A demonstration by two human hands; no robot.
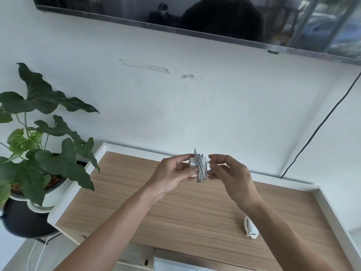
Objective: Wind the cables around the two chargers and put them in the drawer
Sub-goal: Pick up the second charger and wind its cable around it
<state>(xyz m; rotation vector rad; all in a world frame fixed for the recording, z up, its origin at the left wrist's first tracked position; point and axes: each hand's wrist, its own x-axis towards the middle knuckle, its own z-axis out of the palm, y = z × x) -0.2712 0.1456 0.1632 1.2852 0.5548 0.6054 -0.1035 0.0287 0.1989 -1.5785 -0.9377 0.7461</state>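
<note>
A white charger point(197, 166) with its grey cable wound around it is held above the wooden cabinet top point(136, 192). My left hand point(172, 176) grips its left side with thumb and fingers. My right hand point(228, 173) pinches the charger's right side, at the cable. A second white charger point(251, 227), wrapped in its cable, lies on the cabinet top to the right, partly hidden behind my right forearm. An open drawer point(172, 265) shows below the cabinet's front edge, white inside.
A potted plant point(39, 137) with large green leaves stands left of the cabinet. A wall-mounted TV point(214, 20) hangs above, with a black cable point(320, 122) running down the wall at right. A raised white rim point(330, 202) borders the cabinet top.
</note>
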